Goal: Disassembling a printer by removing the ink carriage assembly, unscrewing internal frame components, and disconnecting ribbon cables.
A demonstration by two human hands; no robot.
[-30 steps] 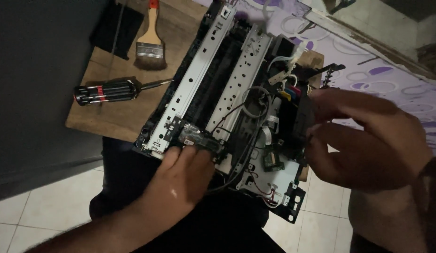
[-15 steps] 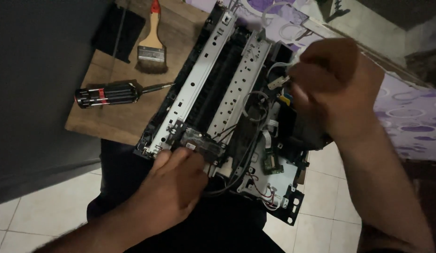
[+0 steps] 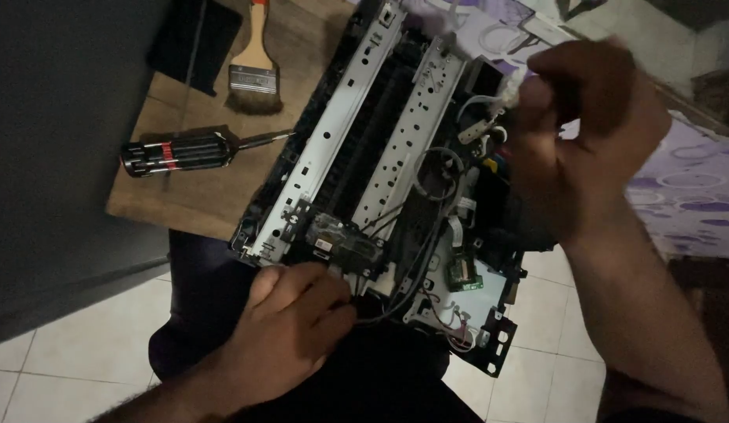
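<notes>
While the left hand (image 3: 290,325) presses down on the near corner of the stripped printer chassis (image 3: 380,196), its fingers curl together over the frame edge and the dark wires that run out there, just beside a small black part with a pale label (image 3: 341,239). It seems to be bracing the frame rather than clamping any single piece. Up at the far right, the right hand (image 3: 591,133) is bunched with its fingertips pinched together on a small white connector or tube end (image 3: 512,94); thin pale leads loop from it down into the right side of the chassis. Whether that piece is fully gripped or only touched is hard to tell, as the hand covers most of it.

Between the hands run two long metal rails (image 3: 341,133) with a dark roller channel between them. Near the right edge sits a small green circuit board (image 3: 461,274) above a white plate. The chassis rests partly on the person's lap and partly on a wooden worktop (image 3: 216,188). On the worktop, to the left and well apart from both hands, lie a black-handled screwdriver (image 3: 184,150) and, farther off, a paintbrush (image 3: 255,74).

By the look of it, the step in hand is working the white lead at the far right while the frame is held steady; any further handling there calls for a fine fingertip grip and a firm brace at the near corner.
</notes>
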